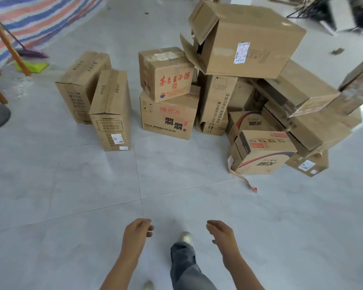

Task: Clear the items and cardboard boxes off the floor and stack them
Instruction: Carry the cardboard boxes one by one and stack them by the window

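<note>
Our left hand [137,231] and right hand [220,232] hang empty, fingers loosely curled, above the tiled floor [82,185]. Two tall boxes [111,109] stand touching at left. A red-lettered box [166,76] sits on a larger box [169,116]. An open-flapped box [245,38] tops the heap at right; its interior is dark, contents unknown. We judge the cardboard stiff yet crushable: grip opposite walls low, never the flaps.

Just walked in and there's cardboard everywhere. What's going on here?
A person faces cardboard boxes on the tiled floor. The left hand and right hand hold nothing, fingers loosely curled. Two tall boxes stand at left, a red-lettered box sits on another, and a large open box tops the pile at right.
</note>
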The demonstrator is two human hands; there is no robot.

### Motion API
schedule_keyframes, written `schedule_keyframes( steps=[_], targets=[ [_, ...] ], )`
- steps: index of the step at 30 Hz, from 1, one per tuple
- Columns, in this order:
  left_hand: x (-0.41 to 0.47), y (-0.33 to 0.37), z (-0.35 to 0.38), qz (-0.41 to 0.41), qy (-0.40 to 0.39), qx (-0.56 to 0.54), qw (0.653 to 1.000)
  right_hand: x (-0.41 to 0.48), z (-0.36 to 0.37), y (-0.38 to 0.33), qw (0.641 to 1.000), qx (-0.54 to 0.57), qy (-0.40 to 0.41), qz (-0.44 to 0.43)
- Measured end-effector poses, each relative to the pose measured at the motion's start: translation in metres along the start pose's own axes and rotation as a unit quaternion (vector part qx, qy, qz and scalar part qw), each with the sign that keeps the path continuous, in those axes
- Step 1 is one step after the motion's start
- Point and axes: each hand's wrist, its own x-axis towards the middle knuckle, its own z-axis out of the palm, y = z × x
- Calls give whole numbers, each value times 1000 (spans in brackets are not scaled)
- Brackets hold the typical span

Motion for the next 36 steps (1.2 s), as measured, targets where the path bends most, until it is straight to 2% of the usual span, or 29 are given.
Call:
schedule_keyframes(
  steps=[5, 10, 17, 26, 32, 36],
  targets=[
    [55, 48, 13, 28, 42, -1, 999, 64, 5, -46, 999, 6, -34, -27],
    [105, 101, 44, 49, 65, -4, 997, 137, -10, -111, 996, 45, -33, -68],
    [146, 131, 69, 19, 91, -7, 996, 199, 0, -144, 995, 17, -88, -44],
    [226, 162, 30, -39, 176, -67, 981, 275, 64, -205, 987, -51, -150, -41],
    [327, 231, -17, -22, 194, -130, 972, 334, 123, -283, 985, -76, -136, -69],
    [380, 285, -44, 12, 185, -128, 974, 364, 167, -332, 986, -83, -129, -67]
  ],
)
